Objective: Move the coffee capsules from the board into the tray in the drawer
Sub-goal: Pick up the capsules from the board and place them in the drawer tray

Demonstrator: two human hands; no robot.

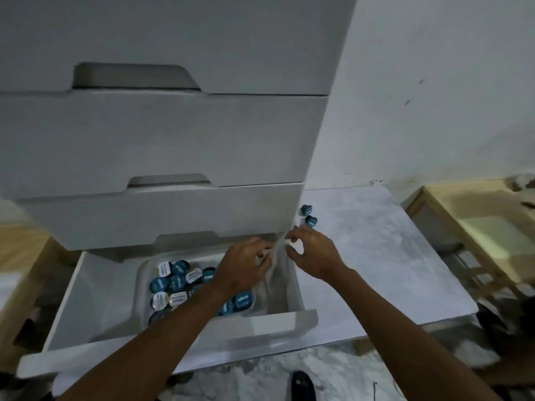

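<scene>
My two forearms reach forward over the front panel of the open white drawer [185, 340], the lowest in a white drawer unit. Inside it sits the translucent plastic tray [142, 273], already holding a loose heap of round blue- and white-lidded coffee capsules [170, 282]. My left hand [240, 267] hovers above the tray's right end with fingers curled downward; whether they hold a capsule I cannot tell, since the palm faces away and the frame is blurred. My right hand [314, 253] is just beyond the drawer's right wall, over the near corner of the pale marbled board [376, 256], fingers loosely bent in a narrow pinch with nothing clearly between them. Farther back on the board, close to the unit's side, lie two remaining dark blue capsules [308, 216], nearly touching each other. To do this step well, I should extend the right hand to that pair, pinch one by its rim, clear the drawer wall, and release low over the tray.
</scene>
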